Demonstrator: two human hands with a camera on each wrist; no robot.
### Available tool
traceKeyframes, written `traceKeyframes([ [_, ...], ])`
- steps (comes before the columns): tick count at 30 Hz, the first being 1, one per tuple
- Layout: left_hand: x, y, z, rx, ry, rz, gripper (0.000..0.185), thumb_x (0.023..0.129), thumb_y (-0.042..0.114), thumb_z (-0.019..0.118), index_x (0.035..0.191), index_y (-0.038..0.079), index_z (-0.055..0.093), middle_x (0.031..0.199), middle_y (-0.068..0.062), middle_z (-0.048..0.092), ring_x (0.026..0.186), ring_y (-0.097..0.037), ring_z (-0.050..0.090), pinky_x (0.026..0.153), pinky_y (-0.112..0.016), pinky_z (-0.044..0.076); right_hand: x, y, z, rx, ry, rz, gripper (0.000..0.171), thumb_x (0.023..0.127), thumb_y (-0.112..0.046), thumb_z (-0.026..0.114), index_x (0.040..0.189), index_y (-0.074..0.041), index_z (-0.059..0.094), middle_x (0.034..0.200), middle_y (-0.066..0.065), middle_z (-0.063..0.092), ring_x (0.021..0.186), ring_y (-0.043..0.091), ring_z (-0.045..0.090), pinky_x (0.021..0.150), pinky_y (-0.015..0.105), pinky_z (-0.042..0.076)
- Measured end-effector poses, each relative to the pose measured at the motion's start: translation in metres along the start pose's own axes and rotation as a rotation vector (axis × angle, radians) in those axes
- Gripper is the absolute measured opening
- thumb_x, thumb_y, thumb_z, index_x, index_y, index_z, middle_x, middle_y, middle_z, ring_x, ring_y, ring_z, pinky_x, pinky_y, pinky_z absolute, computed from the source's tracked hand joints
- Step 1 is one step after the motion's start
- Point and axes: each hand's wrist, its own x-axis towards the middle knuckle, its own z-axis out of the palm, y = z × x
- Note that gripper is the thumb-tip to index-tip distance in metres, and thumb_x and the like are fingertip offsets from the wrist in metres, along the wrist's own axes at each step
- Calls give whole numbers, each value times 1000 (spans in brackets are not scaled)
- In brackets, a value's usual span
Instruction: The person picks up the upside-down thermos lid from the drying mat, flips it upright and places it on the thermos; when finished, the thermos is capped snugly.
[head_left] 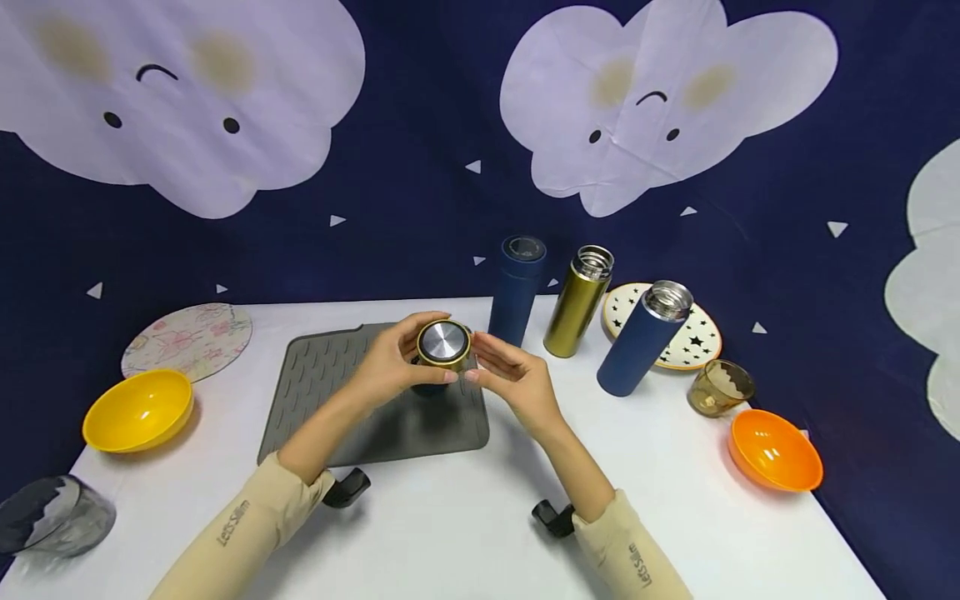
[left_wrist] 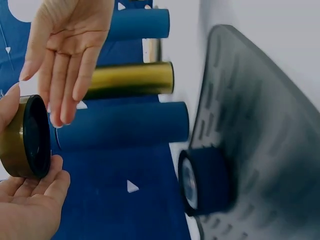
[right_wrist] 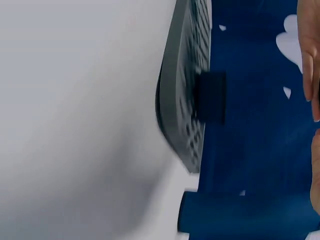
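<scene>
My left hand (head_left: 390, 365) grips a gold bottle lid (head_left: 442, 343) with a shiny silver disc on top, held above the grey drying mat. In the left wrist view the lid's dark hollow underside shows. My right hand (head_left: 521, 379) is beside the lid with its fingers extended; in the left wrist view this right hand (left_wrist: 72, 55) has straight fingers and grips nothing. Whether its fingertips touch the lid is hard to tell. A dark blue lid (left_wrist: 207, 180) stands on the mat (head_left: 337, 417), mostly hidden below my left hand in the head view.
Behind my right hand stand a lidded blue bottle (head_left: 513, 292), an uncapped gold bottle (head_left: 577, 308) and an uncapped blue bottle (head_left: 641, 346). A star plate (head_left: 697, 342), brown glass (head_left: 716, 392) and orange bowl (head_left: 776, 450) are right. Left are a yellow bowl (head_left: 138, 412), placemat (head_left: 187, 337) and clear glass (head_left: 67, 517).
</scene>
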Motion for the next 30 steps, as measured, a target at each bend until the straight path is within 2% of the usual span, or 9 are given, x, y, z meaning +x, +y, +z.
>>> traceKeyframes([
  [5, 17, 10, 14, 19, 3, 42, 79, 72, -2, 85, 142, 4, 50, 137, -13, 58, 126, -27, 56, 111, -45, 40, 1, 2, -21, -1, 119, 9, 51, 85, 7, 71, 134, 11, 55, 132, 28, 60, 124, 37, 59, 104, 40, 47],
  [11, 41, 21, 39, 14, -11, 98, 77, 69, 0, 88, 138, 6, 54, 133, -9, 61, 123, -22, 57, 110, -41, 42, 6, 10, -41, -124, 408, -16, 45, 82, 4, 77, 125, 9, 63, 124, 28, 65, 118, 39, 63, 100, 34, 51],
  [15, 58, 28, 59, -14, -8, 100, 75, 70, 2, 88, 137, 7, 55, 132, -8, 61, 124, -22, 57, 112, -39, 40, 8, 13, -56, -214, 552, -41, 47, 81, -2, 80, 125, 7, 63, 123, 26, 66, 118, 38, 63, 103, 39, 50],
  [19, 72, 35, 71, -47, 14, 90, 74, 72, 3, 87, 138, 8, 54, 133, -5, 60, 125, -21, 57, 113, -37, 38, 10, 14, -63, -295, 647, -68, 51, 81, -6, 82, 125, 8, 63, 124, 28, 65, 118, 36, 63, 104, 38, 49],
  [23, 83, 40, 81, -67, 29, 100, 72, 72, 2, 87, 137, 8, 55, 133, -7, 61, 124, -22, 58, 112, -36, 40, 9, 15, -68, -382, 724, -84, 53, 79, -11, 84, 126, 5, 63, 125, 22, 65, 119, 32, 63, 104, 37, 49],
  [26, 91, 44, 89, -65, 29, 122, 72, 72, 1, 86, 136, 5, 55, 133, -9, 61, 123, -23, 59, 110, -36, 42, 9, 16, -72, -442, 766, -100, 59, 79, -14, 85, 129, 4, 60, 129, 21, 63, 123, 32, 60, 105, 40, 48],
  [30, 102, 50, 100, -69, 30, 139, 72, 72, 1, 86, 137, 4, 55, 131, -9, 61, 119, -23, 61, 107, -36, 45, 12, 20, -78, -482, 798, -79, 68, 79, -15, 84, 136, 5, 52, 137, 23, 55, 129, 33, 53, 108, 44, 44],
])
